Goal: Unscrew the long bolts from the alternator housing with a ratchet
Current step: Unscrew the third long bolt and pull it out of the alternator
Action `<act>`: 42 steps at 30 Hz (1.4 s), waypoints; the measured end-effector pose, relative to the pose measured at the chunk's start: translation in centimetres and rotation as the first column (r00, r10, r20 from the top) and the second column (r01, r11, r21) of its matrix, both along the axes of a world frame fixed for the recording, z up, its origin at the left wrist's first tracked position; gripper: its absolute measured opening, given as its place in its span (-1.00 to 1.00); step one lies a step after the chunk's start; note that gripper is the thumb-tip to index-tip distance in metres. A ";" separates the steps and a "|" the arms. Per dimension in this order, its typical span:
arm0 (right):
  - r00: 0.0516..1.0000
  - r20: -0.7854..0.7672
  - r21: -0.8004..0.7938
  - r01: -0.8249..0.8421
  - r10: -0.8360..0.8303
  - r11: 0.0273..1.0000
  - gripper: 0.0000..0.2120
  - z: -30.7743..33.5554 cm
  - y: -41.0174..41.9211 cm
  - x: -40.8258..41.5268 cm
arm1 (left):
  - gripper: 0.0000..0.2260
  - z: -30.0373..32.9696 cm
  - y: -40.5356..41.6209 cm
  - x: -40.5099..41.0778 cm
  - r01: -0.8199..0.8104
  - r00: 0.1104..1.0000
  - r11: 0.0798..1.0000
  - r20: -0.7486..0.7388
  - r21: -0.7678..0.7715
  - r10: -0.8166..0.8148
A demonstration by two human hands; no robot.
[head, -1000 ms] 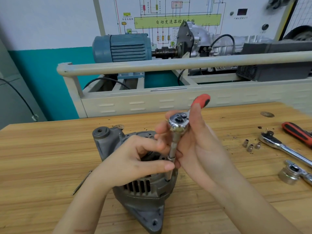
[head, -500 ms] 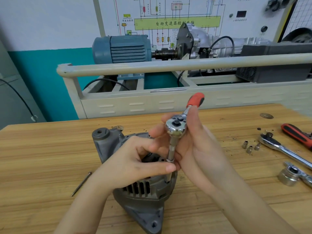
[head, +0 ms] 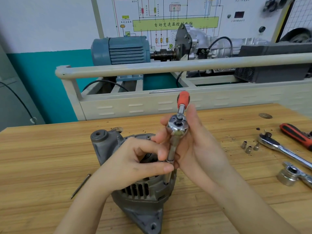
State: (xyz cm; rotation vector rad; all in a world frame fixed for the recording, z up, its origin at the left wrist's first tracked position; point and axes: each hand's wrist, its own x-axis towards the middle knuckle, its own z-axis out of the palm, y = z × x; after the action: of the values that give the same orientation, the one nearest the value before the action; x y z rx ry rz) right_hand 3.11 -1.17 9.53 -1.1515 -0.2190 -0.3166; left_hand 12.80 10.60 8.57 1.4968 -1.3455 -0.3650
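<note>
Where the teal-and-white wall (head: 42, 85) meets the left edge of the view, a black cable (head: 18, 98) hangs beside the wooden workbench (head: 33, 157). On the bench, left of centre, a thin metal rod (head: 80, 186) lies flat, apart from the alternator housing (head: 140, 200). The housing rests on the bench with its mounting lugs toward the camera and toward the rear left. The left hand (head: 131, 162) rests on top of the housing, thumb and forefinger pinching the lower end of the extension bar. The ratchet (head: 178, 129) stands nearly upright over the housing's right rim; its socket end meets the rim, but the bolt itself is hidden. The right hand (head: 199, 149) curls round the ratchet head and upper bar, the orange handle projecting away from the camera above the fingers. Right of the hands, three small sockets (head: 249, 146) sit close together on the bench. Beside them lies a second ratchet (head: 283, 149) with a red-and-black handle, and nearer the camera a third ratchet with a large socket (head: 289, 176) fitted. Behind the bench stands a cream metal trainer frame (head: 168, 105) with a tubular rail, carrying a blue electric motor (head: 121, 49) coupled to a transmission (head: 199, 41). A wiring-diagram panel (head: 175, 17) covers the rear wall.
</note>
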 end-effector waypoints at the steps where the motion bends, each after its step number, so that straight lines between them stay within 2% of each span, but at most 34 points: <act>1: 0.999 0.037 0.011 -0.018 0.018 1.000 -0.64 0.0 0.2 0.0 | -0.58 0.0 0.0 -0.1 -0.008 1.000 1.000 -0.004 -0.021 0.008; 4: 0.981 0.190 0.044 -0.031 0.022 0.999 -0.75 0.1 0.7 0.0 | -0.51 -0.2 -0.4 -0.3 -0.033 0.999 0.996 -0.011 -0.084 0.032; 6: 0.974 0.223 0.048 0.014 -0.025 0.999 -0.74 0.1 0.7 -0.1 | -0.57 -0.3 -0.5 -0.5 -0.040 0.999 0.996 0.022 -0.082 0.042; 10: 0.988 0.156 0.041 -0.025 0.018 0.999 -0.74 0.1 0.2 -0.2 | -0.76 -0.1 -0.4 -0.2 0.008 1.000 1.000 0.030 -0.011 -0.008; 13: 0.999 0.051 0.013 -0.013 0.013 1.000 -0.61 -0.2 -0.2 0.1 | -0.87 0.1 -0.3 -0.1 0.109 0.994 0.993 0.001 0.034 -0.109; 15: 0.996 0.073 0.037 -0.044 0.041 0.998 -0.60 -0.2 0.0 0.2 | -0.82 0.0 -0.3 -0.1 0.113 0.994 0.994 -0.009 -0.005 -0.113; 17: 0.987 0.153 0.062 -0.065 0.055 0.996 -0.66 -0.1 0.4 0.2 | -0.90 -0.2 -0.4 -0.3 0.086 0.996 0.996 -0.019 -0.038 -0.086; 20: 0.975 0.223 0.038 0.007 -0.016 0.999 -0.70 -0.1 0.7 0.2 | -0.83 -0.4 -0.4 -0.3 0.040 0.998 0.997 0.051 -0.062 -0.037; 22: 0.975 0.222 0.043 0.004 -0.013 0.999 -0.69 -0.2 0.6 0.1 | -0.86 -0.2 -0.3 -0.3 0.044 0.995 0.998 0.089 -0.040 -0.040; 23: 0.979 0.203 0.047 -0.016 0.007 0.999 -0.69 -0.2 0.4 0.1 | -0.87 0.0 -0.3 -0.2 0.068 0.994 0.997 0.084 -0.025 -0.066; 26: 0.993 0.106 0.095 -0.053 0.043 0.994 -0.65 -0.4 -0.1 0.1 | -0.75 0.4 -0.2 -0.2 0.201 0.979 0.979 0.028 0.015 -0.202; 28: 0.993 0.100 0.137 -0.069 0.056 0.988 -0.64 -0.4 -0.3 0.1 | -0.71 0.5 -0.1 -0.2 0.223 0.974 0.974 0.026 0.025 -0.224; 35: 0.961 0.209 0.048 0.173 -0.179 0.984 -0.66 0.1 0.7 -0.2 | -0.84 -0.2 -0.3 -0.4 0.064 0.997 0.997 0.055 -0.044 -0.062; 37: 0.964 0.207 0.058 0.160 -0.169 0.985 -0.65 0.2 0.6 -0.3 | -0.95 -0.2 -0.3 -0.4 0.071 0.997 0.997 0.044 -0.014 -0.070; 42: 0.987 0.121 -0.062 0.118 -0.110 0.991 -0.65 0.5 0.5 -0.4 | -0.64 0.0 -0.1 0.0 0.137 0.990 0.988 0.023 0.067 -0.139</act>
State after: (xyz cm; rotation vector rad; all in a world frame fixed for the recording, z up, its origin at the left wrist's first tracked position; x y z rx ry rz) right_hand 2.73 -0.62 10.05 -1.2170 -0.2690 -0.4817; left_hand 12.84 10.54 8.53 1.4701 -1.4759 -0.4819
